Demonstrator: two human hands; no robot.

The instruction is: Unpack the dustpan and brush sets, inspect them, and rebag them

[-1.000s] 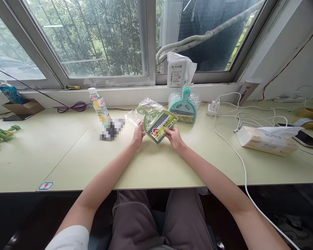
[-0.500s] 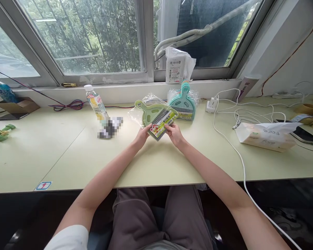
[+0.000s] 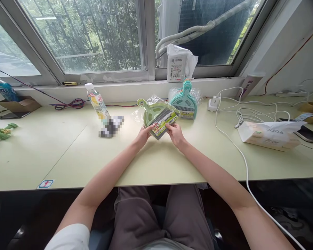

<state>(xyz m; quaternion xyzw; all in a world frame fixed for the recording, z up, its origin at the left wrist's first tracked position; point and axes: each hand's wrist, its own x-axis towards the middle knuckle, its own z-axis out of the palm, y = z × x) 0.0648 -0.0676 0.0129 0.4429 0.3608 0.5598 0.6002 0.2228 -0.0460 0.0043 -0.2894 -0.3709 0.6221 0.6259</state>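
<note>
A small green dustpan-and-brush set is held tilted just over the table, its handle up to the left. Clear plastic wraps it, and a yellow-green label crosses the grey bristles. My left hand grips its lower left edge, the thumb lying over the label's end. At the label's lower right, my right hand pinches the set with the thumb on top. Fingers beneath the set are hidden. Right behind stands a stack of similar teal dustpan sets in clear plastic.
A drink bottle and a pixelated patch are to the left. White cables run across the right side, near a tissue pack. A plastic-wrapped white package stands on the window sill. The table edge is above my lap.
My left thumb has slid a little further over the label, covering more of its printed picture. The view has shifted slightly. Both hands keep hold of the green set.
</note>
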